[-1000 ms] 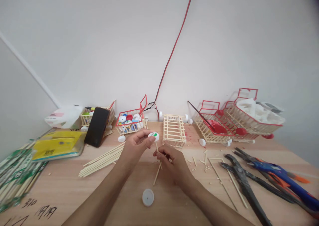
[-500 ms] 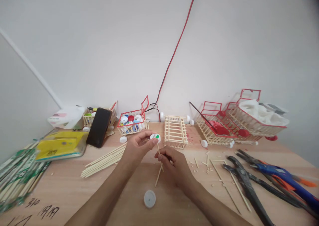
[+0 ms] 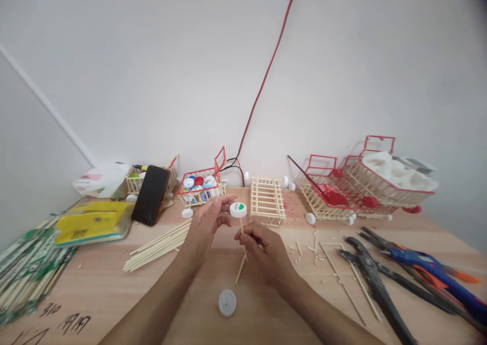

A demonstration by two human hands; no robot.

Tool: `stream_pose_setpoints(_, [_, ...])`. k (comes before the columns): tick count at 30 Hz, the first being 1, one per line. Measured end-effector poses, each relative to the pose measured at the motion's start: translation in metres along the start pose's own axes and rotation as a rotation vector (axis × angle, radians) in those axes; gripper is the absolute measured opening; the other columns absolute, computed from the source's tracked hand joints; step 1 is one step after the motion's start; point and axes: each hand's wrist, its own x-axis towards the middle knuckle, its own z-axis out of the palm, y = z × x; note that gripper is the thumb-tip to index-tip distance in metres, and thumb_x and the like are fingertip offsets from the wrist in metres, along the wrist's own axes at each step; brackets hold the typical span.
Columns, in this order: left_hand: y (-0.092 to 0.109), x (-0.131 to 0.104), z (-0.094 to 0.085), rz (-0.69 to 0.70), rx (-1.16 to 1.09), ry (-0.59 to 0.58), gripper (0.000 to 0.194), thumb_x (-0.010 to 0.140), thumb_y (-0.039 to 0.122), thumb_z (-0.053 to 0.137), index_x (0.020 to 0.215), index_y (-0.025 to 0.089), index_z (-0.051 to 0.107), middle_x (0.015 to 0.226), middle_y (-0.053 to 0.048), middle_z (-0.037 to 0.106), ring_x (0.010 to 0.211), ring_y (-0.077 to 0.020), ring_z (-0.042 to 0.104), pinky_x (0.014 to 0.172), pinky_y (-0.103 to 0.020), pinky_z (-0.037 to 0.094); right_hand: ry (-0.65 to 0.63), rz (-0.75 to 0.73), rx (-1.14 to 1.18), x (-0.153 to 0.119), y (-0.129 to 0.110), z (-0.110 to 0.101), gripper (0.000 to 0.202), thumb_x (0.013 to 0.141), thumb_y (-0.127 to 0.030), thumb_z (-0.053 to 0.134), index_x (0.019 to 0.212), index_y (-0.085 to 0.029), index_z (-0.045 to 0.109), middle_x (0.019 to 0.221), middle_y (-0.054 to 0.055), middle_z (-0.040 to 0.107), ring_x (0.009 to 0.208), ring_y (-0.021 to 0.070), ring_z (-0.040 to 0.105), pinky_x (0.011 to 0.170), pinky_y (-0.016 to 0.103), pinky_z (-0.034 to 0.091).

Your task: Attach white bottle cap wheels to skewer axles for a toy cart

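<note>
Between the thumb and fingers of my right hand [image 3: 262, 246] is a thin wooden stick [image 3: 242, 227]. A white bottle cap [image 3: 238, 210] with a green mark sits on the stick's upper end. My left hand [image 3: 209, 220] is just left of the cap, its fingers apart and holding nothing. Below my right hand, another stick [image 3: 240, 270] slants down toward the table; whether it joins the held one is hidden. A second white cap [image 3: 227, 303] lies on the table nearer me. Behind my hands lies a small slatted stick frame [image 3: 267, 200] with white caps at its corners.
Loose sticks [image 3: 158, 246] lie at left, near a phone [image 3: 150, 195] and a yellow packet [image 3: 93, 220]. A small cart of bottle caps [image 3: 201, 186] stands behind. Red-trimmed carts [image 3: 327, 198] stand at right, with pliers [image 3: 375, 279] and a blue glue gun [image 3: 422, 264] in front.
My left hand has let go of the capped stick, its fingers opening and drawing slightly left. My right hand still holds the stick, the cap now showing fully.
</note>
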Motion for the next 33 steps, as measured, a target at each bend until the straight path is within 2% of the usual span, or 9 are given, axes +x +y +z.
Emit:
stream_pose_setpoints(6, [0.0036,-0.0024,-0.001,0.039,0.159,-0.028,0.039,0.079,0.041,0.065,0.109,0.016,0.067,0.09,-0.005,0.063,0.069,-0.0119,0.051,0.07,-0.026,0.044,-0.011,-0.002,0.001,-0.0003,-0.0003,-0.0007,0.015,0.089,-0.023,0.052,0.083,-0.02,0.065,0.078,0.001,0.064,0.072,0.0131,0.058,0.065,0.023,0.042])
stream_pose_setpoints(10, [0.0066,-0.0027,0.0019,0.039,0.183,-0.029,0.031,0.075,0.034,0.069,0.1,0.017,0.07,0.098,-0.006,0.063,0.069,-0.0114,0.052,0.068,-0.025,0.045,-0.005,-0.012,-0.005,0.0001,0.0004,-0.0002,0.014,0.088,-0.02,0.052,0.081,-0.02,0.065,0.077,0.001,0.064,0.071,0.0128,0.058,0.064,0.022,0.042])
stream_pose_setpoints(15, [0.005,-0.0024,0.0026,0.027,0.177,-0.023,0.026,0.074,0.031,0.071,0.095,0.017,0.07,0.091,-0.003,0.063,0.066,-0.0098,0.053,0.066,-0.024,0.045,-0.008,-0.01,-0.007,-0.0004,0.0,-0.0003,0.014,0.088,-0.021,0.052,0.081,-0.021,0.065,0.077,0.001,0.064,0.071,0.013,0.058,0.064,0.022,0.042])
stream_pose_setpoints(26, [0.0023,-0.0021,-0.0018,0.004,0.148,-0.046,0.026,0.075,0.032,0.071,0.097,0.017,0.07,0.087,-0.002,0.062,0.069,-0.0102,0.051,0.068,-0.024,0.044,-0.007,-0.003,-0.009,-0.0011,0.0017,0.0001,0.014,0.087,-0.019,0.053,0.081,-0.02,0.065,0.076,0.0,0.063,0.07,0.0123,0.057,0.064,0.022,0.041])
stream_pose_setpoints(31, [0.0008,-0.0016,0.0004,-0.003,-0.005,-0.075,0.044,0.083,0.051,0.056,0.108,0.015,0.066,0.088,-0.007,0.061,0.071,-0.014,0.052,0.065,-0.028,0.045,-0.004,-0.013,-0.001,0.0002,0.0015,-0.0006,0.015,0.088,-0.021,0.051,0.081,-0.019,0.065,0.076,0.001,0.062,0.07,0.0121,0.056,0.063,0.021,0.04])
stream_pose_setpoints(33, [-0.0004,-0.0009,0.0019,-0.024,-0.045,-0.044,0.044,0.086,0.05,0.052,0.106,0.014,0.066,0.093,-0.009,0.061,0.075,-0.0149,0.053,0.064,-0.027,0.045,0.004,-0.01,0.003,0.0008,0.0029,-0.0009,0.015,0.089,-0.022,0.051,0.082,-0.019,0.064,0.076,0.001,0.062,0.069,0.012,0.055,0.063,0.021,0.04])
